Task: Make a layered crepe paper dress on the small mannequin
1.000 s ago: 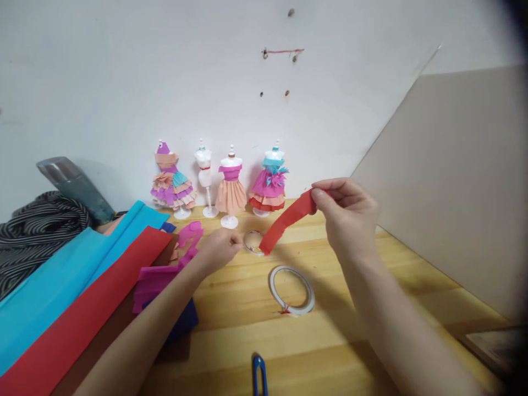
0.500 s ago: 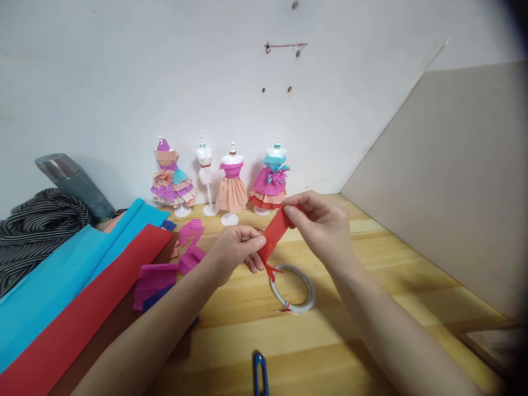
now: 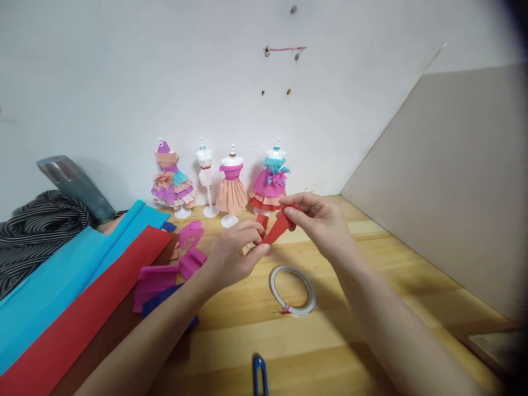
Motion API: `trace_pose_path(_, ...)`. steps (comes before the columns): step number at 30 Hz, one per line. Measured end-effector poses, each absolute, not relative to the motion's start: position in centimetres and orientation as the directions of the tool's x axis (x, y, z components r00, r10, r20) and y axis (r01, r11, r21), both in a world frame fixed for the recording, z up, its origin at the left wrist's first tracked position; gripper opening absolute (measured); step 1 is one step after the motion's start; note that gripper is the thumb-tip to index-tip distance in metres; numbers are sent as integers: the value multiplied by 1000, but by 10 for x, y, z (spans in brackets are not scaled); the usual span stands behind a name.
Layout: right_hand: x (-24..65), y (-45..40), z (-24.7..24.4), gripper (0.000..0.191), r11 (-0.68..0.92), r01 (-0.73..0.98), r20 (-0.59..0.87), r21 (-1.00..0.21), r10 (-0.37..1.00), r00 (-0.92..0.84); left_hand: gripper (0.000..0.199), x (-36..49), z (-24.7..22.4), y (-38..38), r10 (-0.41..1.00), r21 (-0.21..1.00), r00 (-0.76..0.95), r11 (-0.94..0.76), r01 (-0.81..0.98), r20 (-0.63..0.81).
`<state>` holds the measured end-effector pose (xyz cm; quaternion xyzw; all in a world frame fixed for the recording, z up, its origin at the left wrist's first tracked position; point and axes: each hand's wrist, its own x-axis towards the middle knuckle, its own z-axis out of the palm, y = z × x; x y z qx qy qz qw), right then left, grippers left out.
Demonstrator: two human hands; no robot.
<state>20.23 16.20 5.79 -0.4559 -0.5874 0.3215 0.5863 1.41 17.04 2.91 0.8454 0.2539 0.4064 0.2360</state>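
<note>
A strip of red crepe paper stretches between my two hands above the table. My left hand pinches its lower end, with the thumb in front. My right hand grips the upper end between thumb and fingers. Another bit of red paper shows behind the left fingertips; whether it belongs to the same strip I cannot tell. Below the hands, a roll of double-sided tape lies flat with a small red scrap on its near rim.
Small mannequins in paper dresses stand along the wall, one nearly bare. At left lie blue and red paper sheets, magenta scraps, a striped cloth and a bottle. A blue handle sits at the front.
My left hand has turned over, knuckles up, and the red strip is now folded or twisted narrower. Its loose lower tail no longer hangs over the tape roll.
</note>
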Motion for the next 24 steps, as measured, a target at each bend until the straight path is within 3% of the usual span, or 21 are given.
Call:
trace_pose_path(4,203,161,59,15,366,169,369,-915,929,-15,13,12,32,166,521,513,570,-837,192,635)
trace_pose_path(9,205,163,58,16,339,97,339,-936,941,-18,14,11,31,165,473,463,588,-868,181,656)
trace_pose_path(16,214,172,50,20,8,-155,51,-988,960,-274,15,11,33,162,408,384,647,-904,188,644)
trace_pose_path(19,217,175,47,19,-24,-207,42,-978,949,-312,15,11,32,163,386,354,646,-916,187,658)
trace_pose_path(24,218,175,48,16,71,-213,123,-974,963,-240,13,12,29,166,341,309,624,-937,164,703)
